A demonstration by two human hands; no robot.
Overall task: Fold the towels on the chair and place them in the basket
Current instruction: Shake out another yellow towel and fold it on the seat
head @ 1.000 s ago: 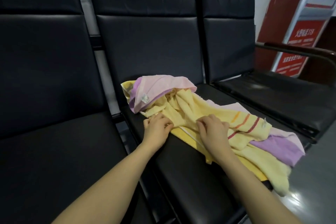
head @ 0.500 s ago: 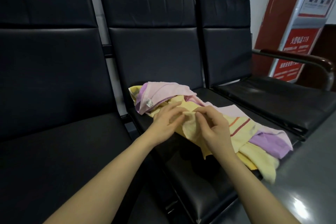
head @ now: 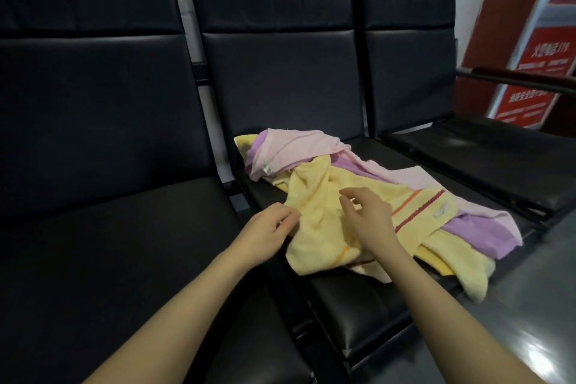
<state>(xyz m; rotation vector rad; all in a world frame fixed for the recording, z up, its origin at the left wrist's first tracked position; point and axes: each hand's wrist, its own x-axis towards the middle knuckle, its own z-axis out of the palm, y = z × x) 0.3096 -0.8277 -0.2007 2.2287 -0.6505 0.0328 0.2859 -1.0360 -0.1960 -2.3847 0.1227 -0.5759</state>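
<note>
A crumpled yellow terry towel with orange and red stripes (head: 339, 212) is heaped with a pink and purple towel (head: 299, 146) on the middle black padded chair seat (head: 358, 299). The yellow towel's near left edge is pinched by the left hand (head: 265, 235). The right hand (head: 371, 221) is held just above the cloth, fingers loosely spread, seemingly gripping nothing. The fabric is judged light, limp and non-slippery; it is best taken by two corners. No basket is seen.

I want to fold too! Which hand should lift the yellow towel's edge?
Probably the left hand: it already pinches the yellow towel at its near edge. The right hand hovers above the cloth, fingers loose, holding nothing.
</note>
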